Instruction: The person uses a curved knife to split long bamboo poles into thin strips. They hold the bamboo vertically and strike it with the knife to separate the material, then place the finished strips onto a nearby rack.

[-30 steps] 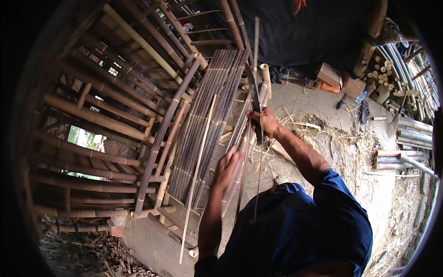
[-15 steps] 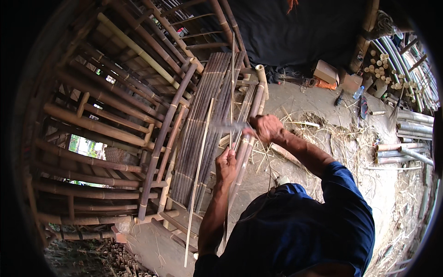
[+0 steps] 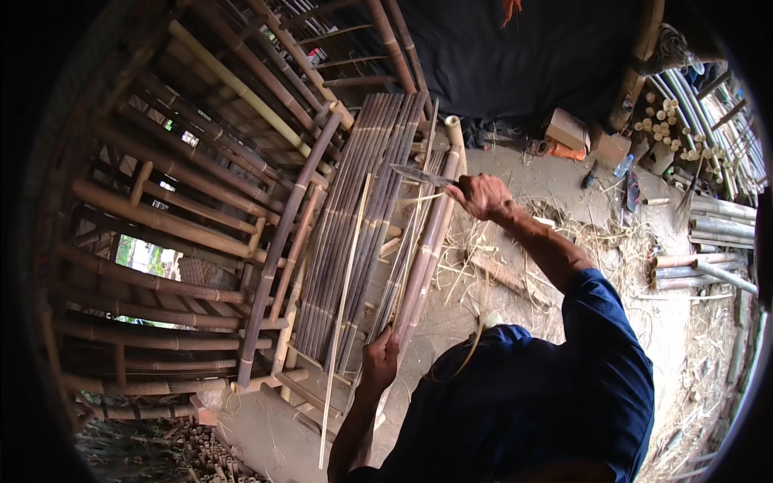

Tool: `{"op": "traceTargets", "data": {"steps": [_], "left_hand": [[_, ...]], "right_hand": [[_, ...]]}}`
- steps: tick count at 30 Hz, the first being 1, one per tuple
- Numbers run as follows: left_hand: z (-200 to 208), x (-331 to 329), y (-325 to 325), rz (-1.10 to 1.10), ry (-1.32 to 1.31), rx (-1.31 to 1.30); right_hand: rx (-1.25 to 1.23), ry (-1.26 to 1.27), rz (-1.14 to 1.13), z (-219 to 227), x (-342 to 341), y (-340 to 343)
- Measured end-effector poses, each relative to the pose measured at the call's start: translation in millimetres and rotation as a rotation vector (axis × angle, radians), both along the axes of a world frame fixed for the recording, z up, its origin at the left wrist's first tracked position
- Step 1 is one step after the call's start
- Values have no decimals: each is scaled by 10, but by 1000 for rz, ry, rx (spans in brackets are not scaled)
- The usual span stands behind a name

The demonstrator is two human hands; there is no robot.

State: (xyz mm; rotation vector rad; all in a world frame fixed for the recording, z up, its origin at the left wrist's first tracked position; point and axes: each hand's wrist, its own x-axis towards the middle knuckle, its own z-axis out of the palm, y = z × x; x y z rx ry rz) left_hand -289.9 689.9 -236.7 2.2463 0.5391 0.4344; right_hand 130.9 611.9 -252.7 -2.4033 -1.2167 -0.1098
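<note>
My right hand (image 3: pixel 481 196) is closed round the handle of a knife, over the right-hand rail of a bamboo bench. The knife's blade (image 3: pixel 420 175) points left across a long thin bamboo strip (image 3: pixel 431 133). Farther down, close to my body, my left hand (image 3: pixel 380 360) is closed, with fingers wrapped on the lower part of that strip. A thin pale sliver shows just below the blade. Dark bamboo slats (image 3: pixel 354 193) form the bench top, and a pale bamboo strip (image 3: pixel 346 298) lies lengthwise on them.
A thick bamboo rail (image 3: pixel 431 249) edges the bench. Shavings (image 3: pixel 547 217) litter the floor to the right. Bamboo furniture frames (image 3: pixel 177 217) stand at the left. Cut poles (image 3: pixel 700 266), a cardboard box (image 3: pixel 568 129) and a plastic bottle (image 3: pixel 624 166) are at the right and far right.
My left hand has moved down toward my body. My right hand with the knife has shifted slightly up and right, and its blade is no longer blurred. The strip's far end has swung right.
</note>
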Motion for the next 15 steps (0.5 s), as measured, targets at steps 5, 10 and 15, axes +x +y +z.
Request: {"op": "traceTargets", "data": {"steps": [5,10,15], "left_hand": [[243,-65,-5,-3,307,-141],[312,-713,-190,57,190,-199],[406,-1072,-69,69,268,-333]], "right_hand": [[106,-99,-42,230,243,-178],[112,80,-318,297,812,-229],[239,200,-651,-267,1766,-895]]}}
